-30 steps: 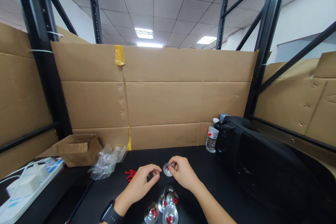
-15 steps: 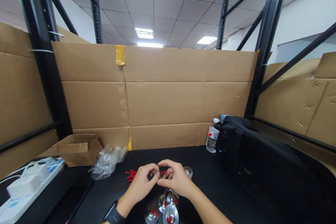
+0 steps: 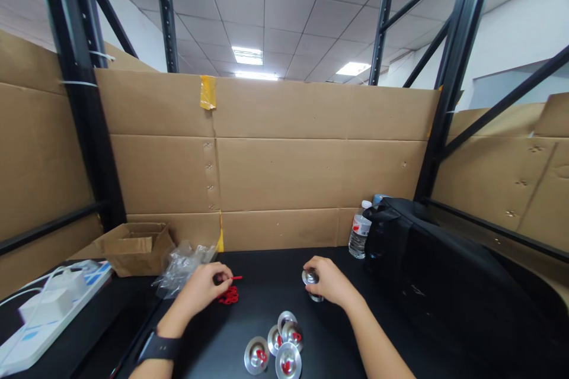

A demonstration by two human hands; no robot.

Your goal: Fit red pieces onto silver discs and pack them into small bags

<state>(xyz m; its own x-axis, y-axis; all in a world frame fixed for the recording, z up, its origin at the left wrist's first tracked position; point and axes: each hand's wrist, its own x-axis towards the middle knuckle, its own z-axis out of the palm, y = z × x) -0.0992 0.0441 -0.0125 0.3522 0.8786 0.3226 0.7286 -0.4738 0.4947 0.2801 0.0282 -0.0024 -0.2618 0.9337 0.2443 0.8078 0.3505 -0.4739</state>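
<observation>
Between its thumb and fingers my left hand (image 3: 202, 285) pinches a thin red cord (image 3: 237, 277), just above a small pile of red cords (image 3: 228, 296). Over to the right, my right hand (image 3: 331, 284) is closed around the edge of a small silver cymbal (image 3: 309, 276). Under those fingers the rim of another cymbal (image 3: 316, 297) shows, mostly hidden; whether the two touch I cannot tell. Nearer to me lie several more domed cymbals (image 3: 288, 360), some overlapping. Red cord loops (image 3: 261, 356) lie at the centres of most of them.
At the left stand a white power strip (image 3: 48, 320) with plugs, an open cardboard box (image 3: 137, 249) and a crumpled clear plastic bag (image 3: 178, 272). A water bottle (image 3: 359, 231) and a large black bag (image 3: 444, 272) occupy the right. Cardboard walls (image 3: 280, 177) enclose the black table.
My hands have parted from the middle, where they were together at a red loop. The left has moved to the red cords, the right to the cymbal at the right.
</observation>
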